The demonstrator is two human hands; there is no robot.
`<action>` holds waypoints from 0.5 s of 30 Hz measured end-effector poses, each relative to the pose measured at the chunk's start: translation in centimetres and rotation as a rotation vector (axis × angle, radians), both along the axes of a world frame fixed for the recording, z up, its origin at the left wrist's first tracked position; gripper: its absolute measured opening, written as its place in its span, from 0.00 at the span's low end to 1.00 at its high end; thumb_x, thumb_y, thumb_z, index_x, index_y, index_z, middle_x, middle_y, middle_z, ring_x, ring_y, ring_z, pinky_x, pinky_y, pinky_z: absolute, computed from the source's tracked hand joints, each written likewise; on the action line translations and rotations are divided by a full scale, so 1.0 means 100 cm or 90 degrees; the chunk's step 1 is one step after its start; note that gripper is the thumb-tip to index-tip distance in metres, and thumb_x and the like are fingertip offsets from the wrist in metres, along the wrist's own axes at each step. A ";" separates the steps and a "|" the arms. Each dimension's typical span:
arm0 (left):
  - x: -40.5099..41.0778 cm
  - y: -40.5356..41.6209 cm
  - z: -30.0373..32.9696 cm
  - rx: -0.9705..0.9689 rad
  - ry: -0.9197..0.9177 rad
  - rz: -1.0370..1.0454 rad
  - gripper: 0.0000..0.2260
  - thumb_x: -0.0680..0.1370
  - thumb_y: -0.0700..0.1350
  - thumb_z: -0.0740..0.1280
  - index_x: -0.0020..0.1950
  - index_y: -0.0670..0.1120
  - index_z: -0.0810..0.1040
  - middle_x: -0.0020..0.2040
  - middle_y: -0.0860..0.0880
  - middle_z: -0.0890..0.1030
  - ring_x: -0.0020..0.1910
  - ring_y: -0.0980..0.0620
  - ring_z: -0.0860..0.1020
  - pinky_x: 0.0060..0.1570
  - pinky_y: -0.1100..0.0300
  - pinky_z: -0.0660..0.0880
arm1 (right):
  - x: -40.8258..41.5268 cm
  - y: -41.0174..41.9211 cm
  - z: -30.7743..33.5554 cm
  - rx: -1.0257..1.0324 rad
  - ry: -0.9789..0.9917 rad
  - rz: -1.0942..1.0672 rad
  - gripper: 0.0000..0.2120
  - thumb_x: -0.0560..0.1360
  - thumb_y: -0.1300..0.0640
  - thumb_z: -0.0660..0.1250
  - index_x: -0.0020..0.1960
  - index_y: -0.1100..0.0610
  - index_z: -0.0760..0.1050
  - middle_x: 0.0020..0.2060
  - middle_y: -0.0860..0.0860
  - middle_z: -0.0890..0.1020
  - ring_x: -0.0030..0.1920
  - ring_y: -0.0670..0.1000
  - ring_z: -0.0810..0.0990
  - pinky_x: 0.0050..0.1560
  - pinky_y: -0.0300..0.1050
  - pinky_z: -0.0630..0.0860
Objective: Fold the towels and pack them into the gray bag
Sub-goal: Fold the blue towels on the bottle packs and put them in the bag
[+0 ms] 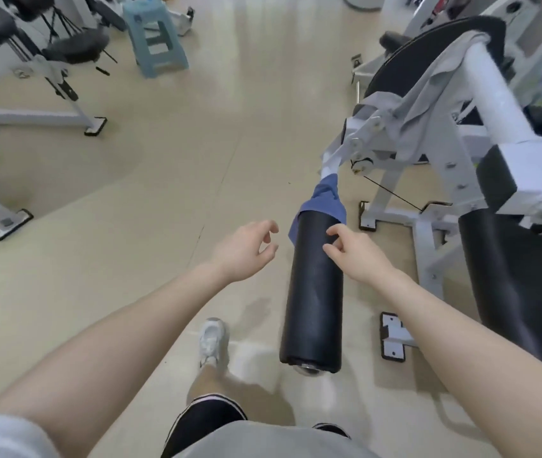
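**Towel pickup at the gym, nothing folded yet**

So this looks like the very start: collecting towels, not folding or packing. Going left to right.

Far left there's a white machine frame (31, 110) with black pads, and a pale blue stool (157, 38) standing behind it on the floor (164, 176). No towels over there that I can see.

In the middle, the left hand (246, 252) hangs in the air just left of the black roller pad (312, 292). Its fingers (268, 228) are loosely curled and apart, holding nothing. Below it a white shoe (212, 338) is stepping forward.

The blue towel (324, 206) is draped over the far end of the roller, bunched up around the white arm the roller is mounted on. The right hand (352, 256) is over the roller, just short of the towel, thumb and forefinger parted as if ready to pinch. Not touching the cloth as far as I can tell.

Further right, a gray towel (428, 94) hangs over the white bar of the bigger machine (494, 94), well apart from both hands.

The gray bag isn't in view at all.

My guess for the next move: both hands reach a bit further, pinch the blue towel by its edges, and lift it up off the arm so it doesn't snag on the bracket. Then the gray one.
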State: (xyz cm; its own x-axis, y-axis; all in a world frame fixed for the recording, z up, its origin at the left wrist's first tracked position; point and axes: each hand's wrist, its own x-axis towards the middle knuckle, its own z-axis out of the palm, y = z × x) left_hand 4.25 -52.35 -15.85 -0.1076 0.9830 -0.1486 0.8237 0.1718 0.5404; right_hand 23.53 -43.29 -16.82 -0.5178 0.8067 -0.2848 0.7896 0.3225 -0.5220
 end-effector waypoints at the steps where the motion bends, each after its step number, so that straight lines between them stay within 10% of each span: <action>1: -0.017 0.020 -0.005 -0.006 -0.002 -0.021 0.14 0.79 0.44 0.59 0.63 0.43 0.69 0.55 0.46 0.76 0.40 0.51 0.68 0.45 0.57 0.70 | -0.013 0.014 -0.007 -0.010 0.000 -0.021 0.17 0.79 0.53 0.57 0.66 0.56 0.66 0.39 0.48 0.77 0.43 0.50 0.75 0.44 0.46 0.73; 15: -0.139 0.257 -0.057 -0.134 0.008 -0.257 0.13 0.79 0.45 0.57 0.63 0.45 0.69 0.56 0.49 0.77 0.48 0.49 0.73 0.48 0.59 0.69 | -0.124 0.162 -0.100 -0.070 -0.136 -0.292 0.09 0.78 0.58 0.56 0.48 0.62 0.72 0.48 0.55 0.77 0.50 0.58 0.76 0.43 0.47 0.72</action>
